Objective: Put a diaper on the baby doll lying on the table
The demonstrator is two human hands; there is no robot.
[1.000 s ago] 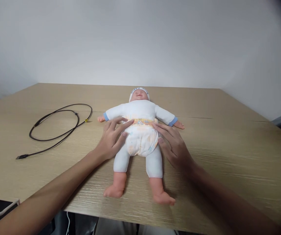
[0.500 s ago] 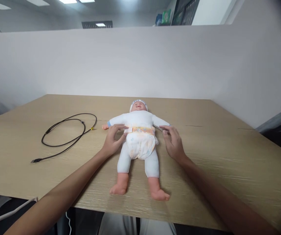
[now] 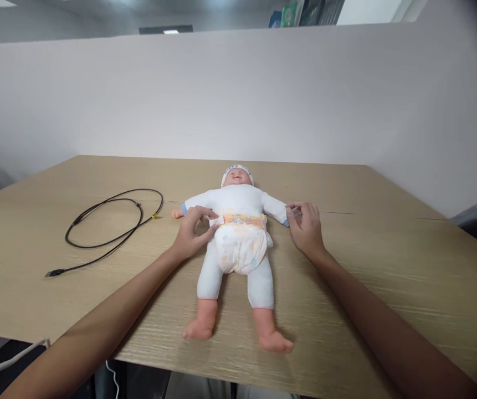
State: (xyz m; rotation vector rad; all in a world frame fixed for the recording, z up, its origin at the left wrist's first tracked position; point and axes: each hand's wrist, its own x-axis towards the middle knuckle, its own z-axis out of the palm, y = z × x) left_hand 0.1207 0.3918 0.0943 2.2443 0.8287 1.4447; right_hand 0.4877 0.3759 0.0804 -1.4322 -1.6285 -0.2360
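Observation:
A baby doll (image 3: 240,197) in a white suit and cap lies on its back, feet towards me. Around its hips is a white diaper (image 3: 241,249) with an orange patterned waistband. At the diaper's left side, my left hand (image 3: 194,231) has thumb and fingertips closed about the white side tab at the waist. My right hand (image 3: 307,228) is at the end of the doll's sleeve (image 3: 275,208), beside the blue cuff. Its fingers curl over the doll's hand, which is hidden behind them.
A black USB cable (image 3: 109,244) lies in loose loops on the wooden table (image 3: 371,288), left of the doll. A pale partition wall (image 3: 205,94) stands behind the table. Below the near edge hangs a white cord (image 3: 112,377).
My right hand has moved outward from the doll's waist side to the end of its arm, and the blue cuff now shows. My left hand stays at the diaper tab. The view tilts slightly down.

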